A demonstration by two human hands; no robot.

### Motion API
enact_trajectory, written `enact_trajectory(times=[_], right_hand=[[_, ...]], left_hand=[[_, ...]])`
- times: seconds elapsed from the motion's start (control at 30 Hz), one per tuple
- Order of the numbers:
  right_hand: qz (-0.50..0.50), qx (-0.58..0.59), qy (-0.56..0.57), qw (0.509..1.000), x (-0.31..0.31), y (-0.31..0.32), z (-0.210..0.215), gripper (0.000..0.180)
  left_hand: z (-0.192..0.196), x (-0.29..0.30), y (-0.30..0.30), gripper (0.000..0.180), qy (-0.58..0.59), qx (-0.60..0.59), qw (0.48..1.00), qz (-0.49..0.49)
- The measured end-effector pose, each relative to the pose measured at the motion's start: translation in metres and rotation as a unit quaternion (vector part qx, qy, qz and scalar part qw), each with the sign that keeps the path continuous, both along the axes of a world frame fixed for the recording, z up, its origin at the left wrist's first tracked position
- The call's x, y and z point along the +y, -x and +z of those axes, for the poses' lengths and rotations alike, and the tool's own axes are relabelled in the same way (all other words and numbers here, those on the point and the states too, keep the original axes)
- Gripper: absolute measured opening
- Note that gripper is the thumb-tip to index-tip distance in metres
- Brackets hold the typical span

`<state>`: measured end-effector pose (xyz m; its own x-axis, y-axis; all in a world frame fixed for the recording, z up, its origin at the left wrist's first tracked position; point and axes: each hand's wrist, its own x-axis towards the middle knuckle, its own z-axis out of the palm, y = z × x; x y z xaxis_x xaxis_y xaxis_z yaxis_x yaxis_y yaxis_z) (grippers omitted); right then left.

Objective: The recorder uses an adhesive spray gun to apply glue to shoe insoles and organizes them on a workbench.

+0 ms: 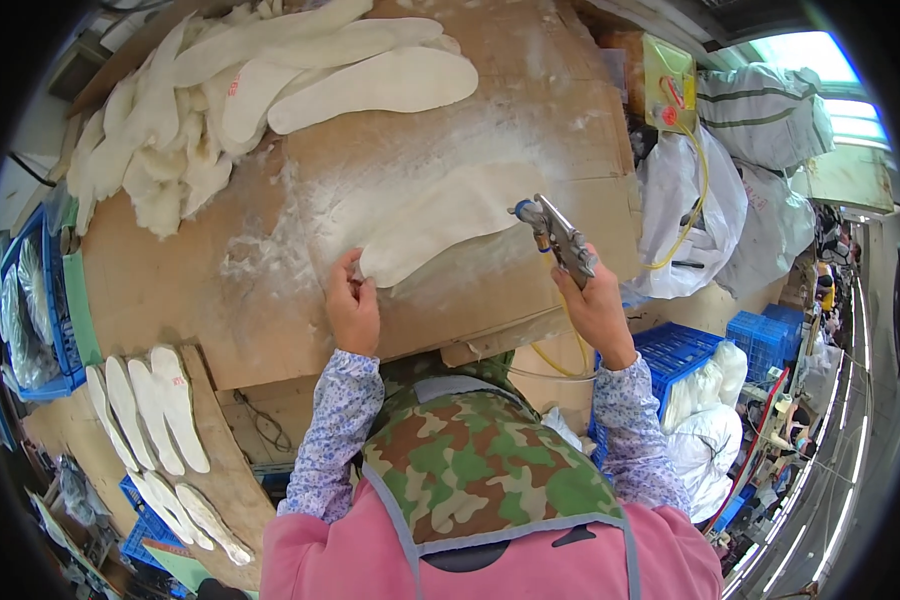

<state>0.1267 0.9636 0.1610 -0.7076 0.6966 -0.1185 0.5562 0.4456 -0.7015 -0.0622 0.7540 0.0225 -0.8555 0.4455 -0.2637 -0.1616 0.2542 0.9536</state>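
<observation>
Left fingers [345, 272] pinch left end of white insole [450, 218] on counter [170, 300]; right fingers [568, 287] wrapped round spray gun [564, 236], nozzle [521, 209] near right end.

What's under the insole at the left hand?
Brown cardboard, streaked with white residue, shows around the insole. Its underside and the patch directly beneath are covered, so can't be seen.

There on the table [160, 310] lies an insole [445, 222], left hand [353, 312] at its left end, spray gun [564, 238] in the right hand [598, 305] by its right; far left, a heap of insoles [185, 110]; near left, a board [222, 430] bearing others [170, 400].
</observation>
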Motion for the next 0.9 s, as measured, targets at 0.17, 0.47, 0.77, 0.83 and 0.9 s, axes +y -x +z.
enact_trajectory(times=[0.17,0.47,0.77,0.83,0.9], right_hand=[[-0.016,0.0,-0.027,1.0,0.011,-0.004,0.0,0.021],[-0.053,0.039,-0.043,0.997,0.029,-0.017,-0.018,0.021],[-0.069,-0.016,-0.058,0.996,0.022,-0.009,-0.009,0.021],[-0.051,0.0,-0.045,0.998,0.017,-0.005,-0.008,0.021],[-0.032,0.018,-0.03,0.999,0.011,0.002,-0.008,0.02]], left_hand=[[-0.001,-0.001,-0.001,0.04,-0.024,-0.012,1.0,-0.001],[0.002,0.0,0.0,0.04,-0.019,-0.001,1.0,-0.003],[0.007,-0.001,0.0,0.04,-0.016,-0.007,1.0,0.007],[0.007,-0.001,0.0,0.04,-0.012,-0.007,1.0,0.002],[0.006,-0.001,0.0,0.04,-0.017,-0.005,1.0,0.004]])
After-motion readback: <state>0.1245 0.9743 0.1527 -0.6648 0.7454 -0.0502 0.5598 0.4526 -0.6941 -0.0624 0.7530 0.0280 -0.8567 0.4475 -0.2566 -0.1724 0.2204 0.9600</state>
